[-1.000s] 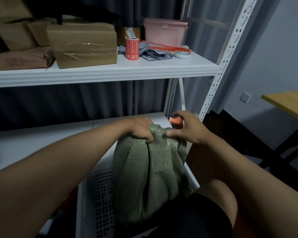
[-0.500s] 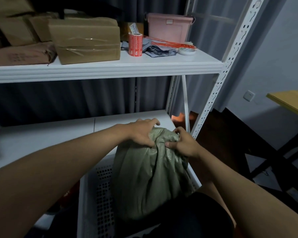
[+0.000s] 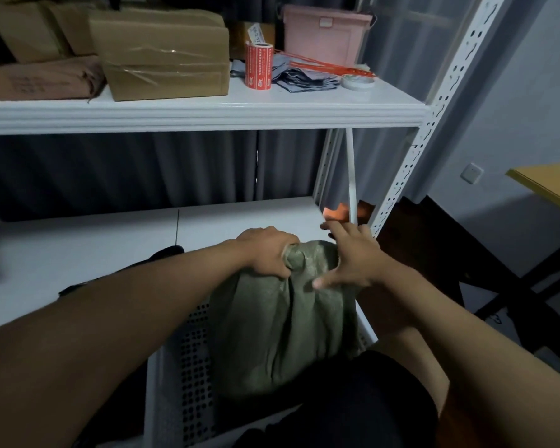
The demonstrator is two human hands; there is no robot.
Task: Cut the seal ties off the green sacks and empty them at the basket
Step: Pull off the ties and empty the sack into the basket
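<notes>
A bulging green woven sack (image 3: 282, 331) stands inside a white perforated basket (image 3: 178, 376) in front of my knees. My left hand (image 3: 269, 252) is closed around the bunched top of the sack. My right hand (image 3: 349, 257) rests on the sack's upper right side with its fingers spread, holding nothing. No seal tie or cutting tool shows at the sack's neck; the neck is covered by my left hand.
White metal shelving (image 3: 207, 114) rises behind the basket. Its upper shelf carries cardboard boxes (image 3: 162, 56), a red label roll (image 3: 258, 66), a pink bin (image 3: 324, 33), red ties (image 3: 324, 64) and a tape roll (image 3: 358, 81). A yellow table (image 3: 550, 185) stands at right.
My right hand has let go of the sack top and opened flat against its right side. My left hand has tightened its hold on the bunched neck.
</notes>
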